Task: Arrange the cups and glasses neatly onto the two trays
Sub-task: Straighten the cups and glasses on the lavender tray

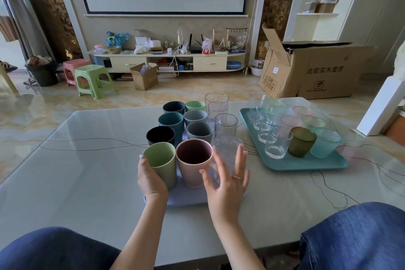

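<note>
A pale lavender tray in front of me carries several matte cups in two rows and a column of clear glasses on its right side. My left hand grips the light green cup at the tray's near left corner. Beside it stands a pink cup. My right hand hovers with fingers spread, just in front of the nearest clear glass, holding nothing. A teal tray to the right holds several clear and tinted glasses, among them an olive glass.
The trays sit on a glossy grey table with thin dark line markings. My knees in blue jeans are at the near edge. Beyond the table lie a cardboard box, plastic stools and a TV cabinet.
</note>
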Motion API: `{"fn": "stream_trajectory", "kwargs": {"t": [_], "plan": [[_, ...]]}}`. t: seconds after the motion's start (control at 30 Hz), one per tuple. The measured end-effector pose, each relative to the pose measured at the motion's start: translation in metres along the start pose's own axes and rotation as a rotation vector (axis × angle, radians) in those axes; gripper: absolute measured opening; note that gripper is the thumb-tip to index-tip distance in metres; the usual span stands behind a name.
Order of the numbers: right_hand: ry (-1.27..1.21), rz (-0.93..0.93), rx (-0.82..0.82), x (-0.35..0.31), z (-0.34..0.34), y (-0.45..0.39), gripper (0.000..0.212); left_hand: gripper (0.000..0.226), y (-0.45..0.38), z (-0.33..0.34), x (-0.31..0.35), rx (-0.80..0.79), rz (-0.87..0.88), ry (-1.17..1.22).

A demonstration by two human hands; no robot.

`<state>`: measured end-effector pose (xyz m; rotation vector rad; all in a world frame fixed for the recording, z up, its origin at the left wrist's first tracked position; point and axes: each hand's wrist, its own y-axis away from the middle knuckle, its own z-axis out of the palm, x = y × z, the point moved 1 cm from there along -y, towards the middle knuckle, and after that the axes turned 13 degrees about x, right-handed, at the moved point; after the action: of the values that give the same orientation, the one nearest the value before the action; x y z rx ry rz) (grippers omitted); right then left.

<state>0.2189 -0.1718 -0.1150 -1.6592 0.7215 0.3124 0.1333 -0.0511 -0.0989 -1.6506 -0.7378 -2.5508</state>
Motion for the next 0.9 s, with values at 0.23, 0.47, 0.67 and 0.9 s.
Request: {"fn": "stream_trajectory", "kwargs": {"t": [0.23, 0.47, 0.67, 0.9], "plan": [[0.078, -0.185, -0.068, -0.001, 0.002, -0.009, 0.012, 0.038, 0.002, -0.006, -0.002, -0.06, 0.076, -0.126], [0.033, -0.251, -0.099, -0.005, 0.0, -0.024, 0.017, 0.039, 0.01, -0.009, 0.005, -0.045, 0.214, -0.215], [-0.054, -0.136, -0.175, -0.001, -0.003, -0.026, 0.017, 0.04, 0.013, -0.01, 0.008, -0.071, 0.222, -0.256], [-0.018, -0.009, -0.111, 0.028, -0.01, -0.042, 0.012, 0.04, 0.013, -0.011, 0.005, -0.081, 0.215, -0.314]]}}
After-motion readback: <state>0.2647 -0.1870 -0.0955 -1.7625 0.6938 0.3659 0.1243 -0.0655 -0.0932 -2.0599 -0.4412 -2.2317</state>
